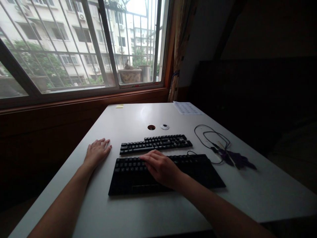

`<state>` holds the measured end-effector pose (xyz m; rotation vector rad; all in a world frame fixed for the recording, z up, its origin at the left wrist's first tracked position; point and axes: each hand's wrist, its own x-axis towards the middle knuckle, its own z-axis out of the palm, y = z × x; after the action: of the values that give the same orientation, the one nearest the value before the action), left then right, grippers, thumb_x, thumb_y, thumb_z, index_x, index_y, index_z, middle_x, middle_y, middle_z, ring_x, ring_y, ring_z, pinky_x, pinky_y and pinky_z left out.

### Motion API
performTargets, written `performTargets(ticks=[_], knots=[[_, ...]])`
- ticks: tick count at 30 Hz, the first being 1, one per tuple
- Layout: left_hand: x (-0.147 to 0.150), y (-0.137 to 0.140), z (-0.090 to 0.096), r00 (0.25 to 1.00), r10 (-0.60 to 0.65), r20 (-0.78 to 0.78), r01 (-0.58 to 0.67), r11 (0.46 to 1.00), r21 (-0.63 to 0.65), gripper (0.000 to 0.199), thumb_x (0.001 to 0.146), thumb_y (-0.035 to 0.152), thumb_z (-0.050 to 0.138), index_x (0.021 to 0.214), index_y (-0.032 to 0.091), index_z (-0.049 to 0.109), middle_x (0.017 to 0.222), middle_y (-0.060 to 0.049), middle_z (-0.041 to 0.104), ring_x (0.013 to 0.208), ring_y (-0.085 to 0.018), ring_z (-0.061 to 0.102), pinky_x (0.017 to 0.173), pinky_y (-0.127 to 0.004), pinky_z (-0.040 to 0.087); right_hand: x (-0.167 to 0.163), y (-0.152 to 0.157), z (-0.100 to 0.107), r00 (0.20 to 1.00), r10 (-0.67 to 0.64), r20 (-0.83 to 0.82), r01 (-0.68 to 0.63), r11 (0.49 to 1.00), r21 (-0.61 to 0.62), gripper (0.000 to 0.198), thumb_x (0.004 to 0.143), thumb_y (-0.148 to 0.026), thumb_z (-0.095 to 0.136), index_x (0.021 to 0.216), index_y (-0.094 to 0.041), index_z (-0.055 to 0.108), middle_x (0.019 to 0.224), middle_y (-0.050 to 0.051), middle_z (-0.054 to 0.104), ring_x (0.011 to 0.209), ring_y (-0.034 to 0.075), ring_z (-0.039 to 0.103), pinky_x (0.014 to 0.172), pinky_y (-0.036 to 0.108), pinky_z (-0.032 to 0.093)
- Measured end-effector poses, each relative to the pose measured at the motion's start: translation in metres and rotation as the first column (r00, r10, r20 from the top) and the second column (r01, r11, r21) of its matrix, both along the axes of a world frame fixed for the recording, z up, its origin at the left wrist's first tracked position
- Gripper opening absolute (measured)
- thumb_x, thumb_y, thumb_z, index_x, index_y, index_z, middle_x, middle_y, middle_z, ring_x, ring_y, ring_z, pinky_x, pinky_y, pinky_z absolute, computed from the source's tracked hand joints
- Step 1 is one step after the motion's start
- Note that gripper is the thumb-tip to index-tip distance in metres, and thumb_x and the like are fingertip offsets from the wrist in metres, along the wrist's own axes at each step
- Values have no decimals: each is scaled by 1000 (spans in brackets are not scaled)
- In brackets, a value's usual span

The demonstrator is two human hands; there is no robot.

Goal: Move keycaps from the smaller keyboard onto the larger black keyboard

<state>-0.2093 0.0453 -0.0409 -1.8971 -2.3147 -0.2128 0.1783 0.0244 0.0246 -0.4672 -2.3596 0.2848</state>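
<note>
A black keyboard (203, 168) lies on the white table. Rows of keys show along its back left, while its front part looks smooth and dark. Over its middle is my right hand (160, 167), fingers pressed together and fingertips at the back row of keys; anything between them is too small to make out. Just behind the keyboard, black keycaps (156, 143) sit in close rows, apparently loose from any keyboard. My left hand (97, 152) rests flat on the table left of the keycaps, fingers spread, holding nothing.
At right a thin cable (208, 126) loops beside a dark purple cloth (235, 158) with a thin stick across it. Behind the keycaps are a round table hole (151, 127) and a white ring cover (164, 127). Printed paper (187, 108) and yellow notes (119, 106) lie at the far edge.
</note>
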Motion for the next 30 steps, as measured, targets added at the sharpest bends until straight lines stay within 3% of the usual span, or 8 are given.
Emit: performTargets(ticks=[3,6,11,30], knots=[[0,0,0,1000,-1,0,1,1000,-3,59,101,57,34,149,28,53,158,-9,49,145,-33,41,116,-49,32,4,40,2,991,-130,32,131,991,-3,37,98,-8,52,131,-14,65,105,10,77,104,24,65,98,42,56],[0,0,0,1000,-2,-3,2,1000,-7,59,101,57,34,149,27,54,157,-10,50,144,-33,41,115,-49,32,4,80,-1,965,-225,137,229,973,-9,39,96,-5,52,132,-13,65,112,10,78,108,24,65,103,42,53],[1,1,0,1000,-1,-12,0,1000,-5,58,101,57,35,148,28,54,157,-8,50,145,-32,40,116,-49,33,-6,122,-7,951,-236,199,244,970,-14,42,96,-5,50,135,-12,64,112,10,79,118,25,63,106,41,51],[7,-3,6,1000,1,-16,-1,1000,-8,57,101,55,37,149,28,54,156,-9,52,144,-32,42,115,-49,33,-26,132,-13,866,-262,425,278,960,25,39,99,-11,49,133,-16,66,131,14,73,145,28,50,116,45,41]])
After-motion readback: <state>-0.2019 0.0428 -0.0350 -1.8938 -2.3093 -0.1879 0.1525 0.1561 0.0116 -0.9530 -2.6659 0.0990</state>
